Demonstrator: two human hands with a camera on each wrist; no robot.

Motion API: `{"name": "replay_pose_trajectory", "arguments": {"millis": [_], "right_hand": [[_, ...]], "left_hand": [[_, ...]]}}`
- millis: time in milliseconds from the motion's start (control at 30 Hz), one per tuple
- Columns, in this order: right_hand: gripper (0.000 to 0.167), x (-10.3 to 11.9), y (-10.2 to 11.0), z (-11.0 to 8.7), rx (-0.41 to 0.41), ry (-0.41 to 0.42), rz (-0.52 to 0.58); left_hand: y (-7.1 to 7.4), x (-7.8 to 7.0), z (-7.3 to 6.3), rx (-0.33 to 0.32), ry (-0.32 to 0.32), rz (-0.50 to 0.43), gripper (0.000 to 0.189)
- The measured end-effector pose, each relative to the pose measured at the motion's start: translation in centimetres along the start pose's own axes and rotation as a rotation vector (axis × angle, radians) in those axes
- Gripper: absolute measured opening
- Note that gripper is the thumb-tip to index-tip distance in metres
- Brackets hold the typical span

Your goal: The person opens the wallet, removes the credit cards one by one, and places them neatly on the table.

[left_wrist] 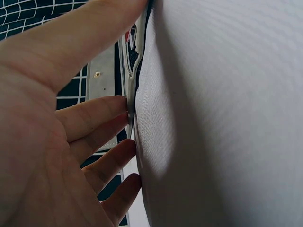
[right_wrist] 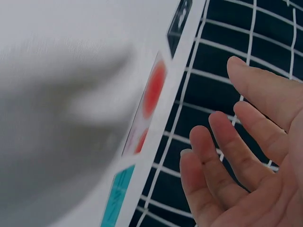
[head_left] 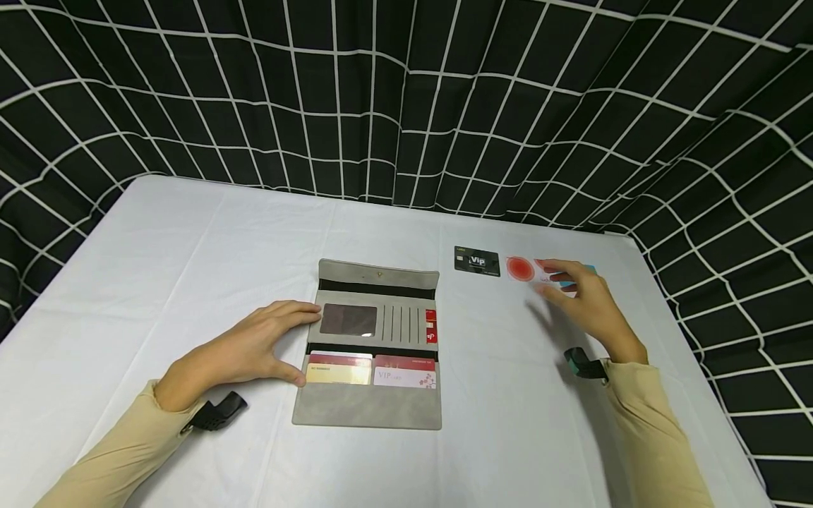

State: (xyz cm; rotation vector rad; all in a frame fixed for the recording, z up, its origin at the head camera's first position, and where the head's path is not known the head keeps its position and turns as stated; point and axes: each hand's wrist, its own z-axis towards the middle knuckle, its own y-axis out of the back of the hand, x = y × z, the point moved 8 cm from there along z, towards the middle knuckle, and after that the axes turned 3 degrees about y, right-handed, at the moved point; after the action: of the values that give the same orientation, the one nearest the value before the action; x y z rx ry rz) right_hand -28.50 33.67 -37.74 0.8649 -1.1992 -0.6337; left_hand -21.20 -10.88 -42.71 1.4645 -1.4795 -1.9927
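Observation:
A grey wallet (head_left: 368,409) lies unfolded on the white table, with a red card in a narrow slot and several cards in its lower pockets. My left hand (head_left: 254,346) rests at its left edge, thumb and fingertips touching the side; the left wrist view shows those fingers (left_wrist: 111,109) against the wallet's edge. Over the cards at the far right hovers my right hand (head_left: 587,303), its fingers loosely bent and holding nothing. Below it lie a white card with a red circle (head_left: 521,269) and a blue card (right_wrist: 118,194), partly hidden in the head view.
A black VIP card (head_left: 476,261) lies to the left of the red-circle card. The white table (head_left: 495,423) ends at a dark curtain (head_left: 356,106) with a white grid, which hangs behind it and along the right side.

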Motion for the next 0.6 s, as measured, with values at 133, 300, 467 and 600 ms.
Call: {"name": "replay_pose_trajectory", "arguments": {"millis": [133,300,467,600], "right_hand": [[0.051,1.0,-0.7,0.2,0.015,0.024,0.008],[0.051,2.0,-1.3,0.2,0.012,0.045,0.025],[0.05,2.9,-2.4,0.3,0.04,0.045,0.042],[0.049,3.7,-3.4,0.4,0.065,0.041,0.054]], "left_hand": [[0.0,0.0,0.0,0.0,0.002,0.0,0.095],[0.0,0.0,0.0,-0.003,0.002,0.002,0.095],[0.0,0.0,0.0,-0.003,-0.001,0.001,0.095],[0.0,0.1,0.0,0.0,-0.002,0.003,0.095]]}}
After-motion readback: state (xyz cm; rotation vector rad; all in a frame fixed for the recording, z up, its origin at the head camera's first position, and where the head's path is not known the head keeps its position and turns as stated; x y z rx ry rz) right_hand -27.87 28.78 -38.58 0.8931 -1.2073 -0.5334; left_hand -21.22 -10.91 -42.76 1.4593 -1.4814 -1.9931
